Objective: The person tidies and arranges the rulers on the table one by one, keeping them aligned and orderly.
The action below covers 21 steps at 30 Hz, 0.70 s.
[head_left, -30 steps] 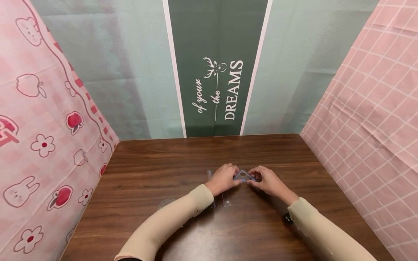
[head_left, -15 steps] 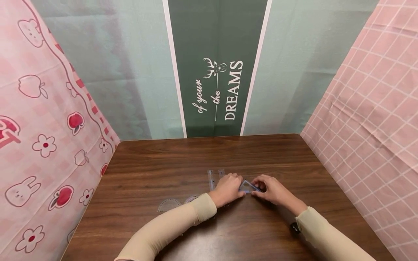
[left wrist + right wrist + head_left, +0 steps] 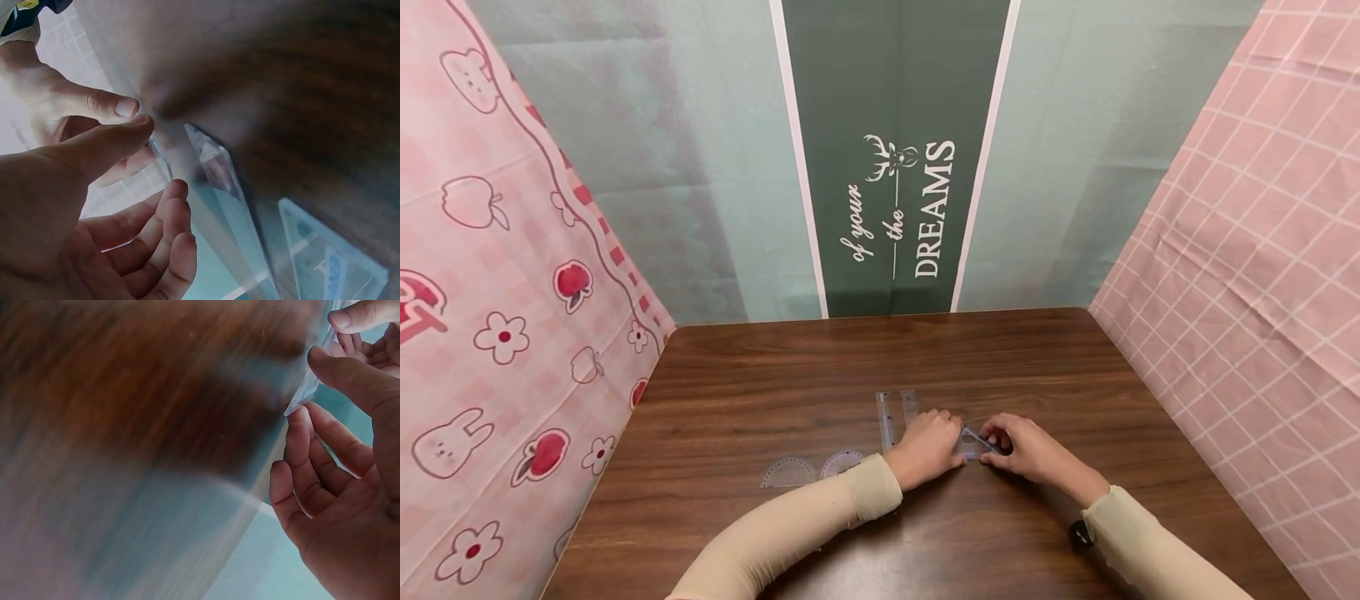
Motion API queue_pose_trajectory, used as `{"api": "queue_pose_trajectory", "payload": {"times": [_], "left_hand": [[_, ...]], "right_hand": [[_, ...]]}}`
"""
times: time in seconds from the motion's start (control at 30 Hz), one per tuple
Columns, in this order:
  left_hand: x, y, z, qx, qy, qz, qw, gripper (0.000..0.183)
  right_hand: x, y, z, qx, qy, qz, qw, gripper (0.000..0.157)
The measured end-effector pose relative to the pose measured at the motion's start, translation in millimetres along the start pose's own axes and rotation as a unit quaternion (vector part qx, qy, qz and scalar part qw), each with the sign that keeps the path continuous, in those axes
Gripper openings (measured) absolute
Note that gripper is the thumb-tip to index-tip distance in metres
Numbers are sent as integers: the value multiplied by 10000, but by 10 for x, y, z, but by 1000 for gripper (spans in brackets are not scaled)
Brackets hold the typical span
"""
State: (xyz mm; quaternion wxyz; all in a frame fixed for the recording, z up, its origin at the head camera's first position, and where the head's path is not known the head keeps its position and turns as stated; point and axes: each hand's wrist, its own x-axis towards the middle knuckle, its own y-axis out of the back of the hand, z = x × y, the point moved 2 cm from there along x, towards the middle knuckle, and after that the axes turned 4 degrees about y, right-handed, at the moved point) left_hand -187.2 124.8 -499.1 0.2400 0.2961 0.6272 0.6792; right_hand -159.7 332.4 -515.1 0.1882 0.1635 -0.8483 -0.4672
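A small clear set square [image 3: 970,456] with bluish edges is held between both hands, close over the wooden table. My left hand [image 3: 927,446] pinches its left corner between thumb and fingertips. At its right corner, the right hand [image 3: 1030,450] pinches it; the right wrist view shows the set square's pointed end [image 3: 303,397] between thumb and index finger. Just left of the left hand lie two clear straight rulers, one ruler [image 3: 884,417] beside a second ruler [image 3: 910,404], partly hidden by that hand.
Left of the rulers, a clear protractor [image 3: 788,472] lies flat next to a purplish protractor [image 3: 841,462], which the left sleeve [image 3: 805,510] partly covers. The brown table [image 3: 737,375] ends at a green curtain [image 3: 737,208], with pink cloths on both sides.
Both hands have moved nearer to the body and slightly right, carrying the set square with them. The far ends of the rulers and both protractors have come into sight.
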Motion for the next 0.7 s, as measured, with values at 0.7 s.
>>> {"api": "queue_pose_trajectory", "payload": {"times": [0.7], "left_hand": [[2, -51, -15, -156, 169, -8, 9997, 43]], "right_hand": [[9, -26, -46, -68, 105, -25, 9999, 32]]}}
